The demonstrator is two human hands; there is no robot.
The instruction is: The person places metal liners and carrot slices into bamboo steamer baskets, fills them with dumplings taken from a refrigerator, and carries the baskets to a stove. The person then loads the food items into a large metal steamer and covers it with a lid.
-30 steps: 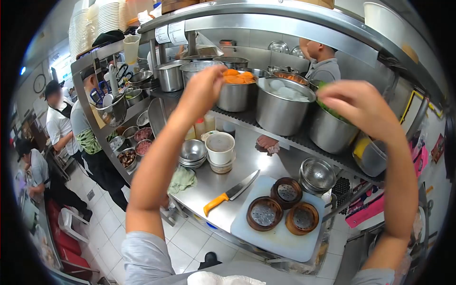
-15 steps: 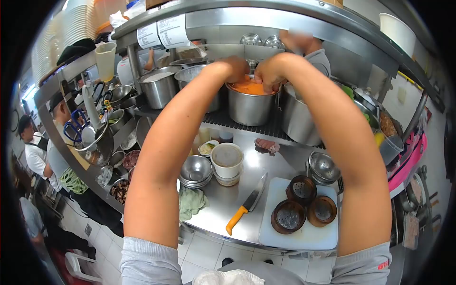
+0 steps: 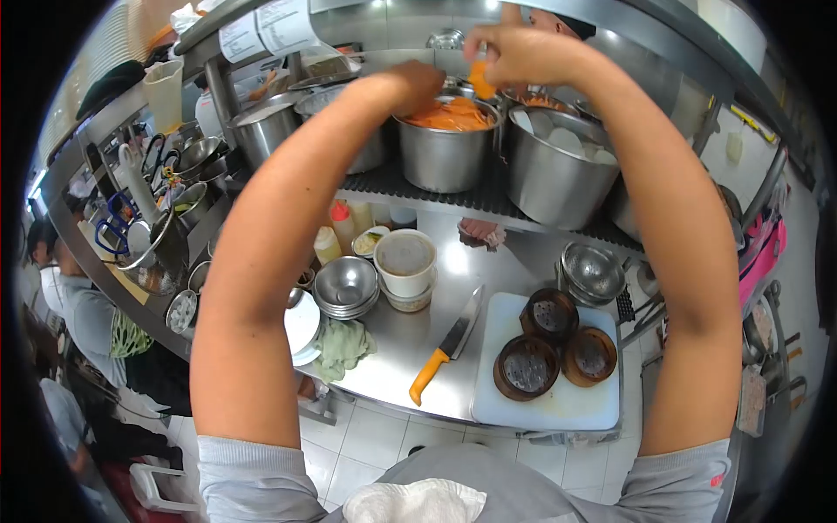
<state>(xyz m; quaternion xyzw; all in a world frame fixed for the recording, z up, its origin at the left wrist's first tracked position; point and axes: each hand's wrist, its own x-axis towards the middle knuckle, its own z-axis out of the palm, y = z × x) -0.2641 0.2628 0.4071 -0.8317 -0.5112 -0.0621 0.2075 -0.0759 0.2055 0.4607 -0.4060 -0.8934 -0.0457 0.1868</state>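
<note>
A: What has changed, starting from the left?
B: White plates (image 3: 301,324) now show more fully, at least two stacked, smooth and round, beside one crumpled green cloth (image 3: 343,350). The left hand (image 3: 418,80) was in close beside the other; now it is at the back left rim of the steel pot (image 3: 446,164).
A: Is it gripping anything?
B: I cannot tell; it is blurred and its fingers are hidden.
A: And the right hand (image 3: 514,54)?
B: It has risen out of the pot and pinches one orange piece (image 3: 479,80) above the right side of the rim. The other orange slices (image 3: 453,115), thin and moist-looking, lie heaped in the pot, too many to count.
A: What stands on the desk (image 3: 410,336), left to right?
B: A stack of shiny metal bowls (image 3: 346,284), one lidded white tub (image 3: 405,261) on another container, then one knife (image 3: 446,349) with a yellow-orange handle. Next, one pale, flat cutting board (image 3: 554,410) bears three round brown containers (image 3: 504,364) with perforated discs inside.
A: And up on the shelf?
B: Right of the orange slices, one deep steel pot (image 3: 558,183) holds smooth, white rounded pieces (image 3: 565,141).
</note>
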